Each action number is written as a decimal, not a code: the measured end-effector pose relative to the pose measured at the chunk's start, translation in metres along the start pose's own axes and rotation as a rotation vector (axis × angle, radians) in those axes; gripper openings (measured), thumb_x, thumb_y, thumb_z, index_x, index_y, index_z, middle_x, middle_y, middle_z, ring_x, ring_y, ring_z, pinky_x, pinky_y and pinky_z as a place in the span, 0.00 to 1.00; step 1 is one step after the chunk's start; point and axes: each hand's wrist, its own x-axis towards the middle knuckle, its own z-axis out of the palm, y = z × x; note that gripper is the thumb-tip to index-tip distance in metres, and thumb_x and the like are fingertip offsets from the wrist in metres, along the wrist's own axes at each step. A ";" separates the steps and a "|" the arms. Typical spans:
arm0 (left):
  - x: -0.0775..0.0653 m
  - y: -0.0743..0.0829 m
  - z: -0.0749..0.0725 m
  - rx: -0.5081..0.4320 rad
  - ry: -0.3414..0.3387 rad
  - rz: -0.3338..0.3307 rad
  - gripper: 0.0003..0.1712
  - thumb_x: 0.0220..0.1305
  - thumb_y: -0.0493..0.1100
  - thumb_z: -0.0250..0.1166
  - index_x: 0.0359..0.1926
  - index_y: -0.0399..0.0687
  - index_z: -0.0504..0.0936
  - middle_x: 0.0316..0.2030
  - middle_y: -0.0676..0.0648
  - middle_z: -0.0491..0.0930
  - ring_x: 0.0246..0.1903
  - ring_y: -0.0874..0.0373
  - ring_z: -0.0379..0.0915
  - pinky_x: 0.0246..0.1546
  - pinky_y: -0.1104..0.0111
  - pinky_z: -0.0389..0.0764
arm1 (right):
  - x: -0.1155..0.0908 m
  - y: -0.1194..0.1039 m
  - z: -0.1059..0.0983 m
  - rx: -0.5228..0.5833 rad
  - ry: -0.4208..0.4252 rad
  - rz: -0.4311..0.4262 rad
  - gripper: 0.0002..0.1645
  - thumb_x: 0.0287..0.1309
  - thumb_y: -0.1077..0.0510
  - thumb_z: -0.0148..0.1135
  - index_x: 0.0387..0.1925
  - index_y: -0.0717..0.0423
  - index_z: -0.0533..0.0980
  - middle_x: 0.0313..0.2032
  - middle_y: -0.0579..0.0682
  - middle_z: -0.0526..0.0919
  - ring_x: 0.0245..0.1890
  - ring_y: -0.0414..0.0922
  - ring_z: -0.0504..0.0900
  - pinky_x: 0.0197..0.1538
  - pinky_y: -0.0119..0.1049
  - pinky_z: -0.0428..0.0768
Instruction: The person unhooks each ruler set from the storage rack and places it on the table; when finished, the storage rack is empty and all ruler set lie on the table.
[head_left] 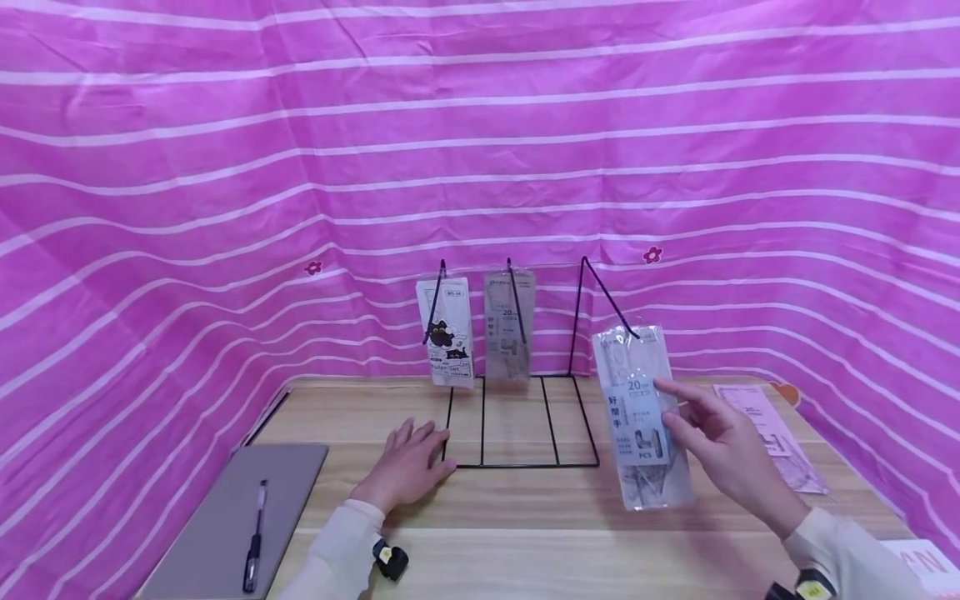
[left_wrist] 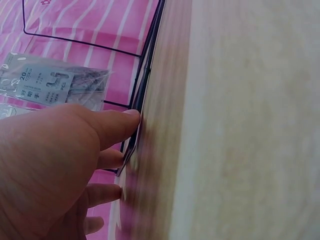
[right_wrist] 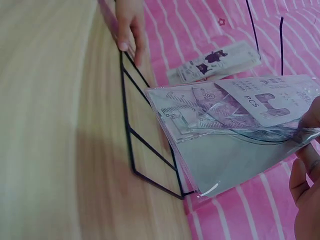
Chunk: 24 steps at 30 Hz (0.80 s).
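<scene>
A black wire display rack (head_left: pixel 525 466) stands on the table, its sloping arms at the top. My left hand (head_left: pixel 408 467) rests at its front left base corner, thumb and fingers fairly straight and touching the wire (left_wrist: pixel 136 125). My right hand (head_left: pixel 723 442) pinches the right edge of a clear-bagged ruler set (head_left: pixel 637 433), thumb and fingers on its face and edge. The bag's top meets the tip of the right arm; whether the wire passes through its hole I cannot tell. A cat-print ruler set (head_left: pixel 450 333) hangs on the left arm, a grey bagged ruler set (head_left: pixel 510 325) on the middle one.
A pink ruler set (head_left: pixel 772 437) lies on the table at the right, behind my right hand. At the left lie a grey board (head_left: pixel 210 517) and a pen (head_left: pixel 256 533) on it. A striped pink curtain (head_left: pixel 480 167) surrounds the table; a white card (head_left: pixel 926 560) shows at the lower right.
</scene>
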 end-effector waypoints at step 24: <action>0.002 -0.003 0.002 0.009 -0.006 0.003 0.34 0.75 0.58 0.63 0.74 0.47 0.74 0.78 0.34 0.64 0.81 0.27 0.43 0.80 0.31 0.44 | -0.006 0.075 -0.060 -0.258 -0.065 0.164 0.25 0.73 0.59 0.65 0.67 0.62 0.76 0.49 0.56 0.85 0.36 0.28 0.79 0.35 0.26 0.81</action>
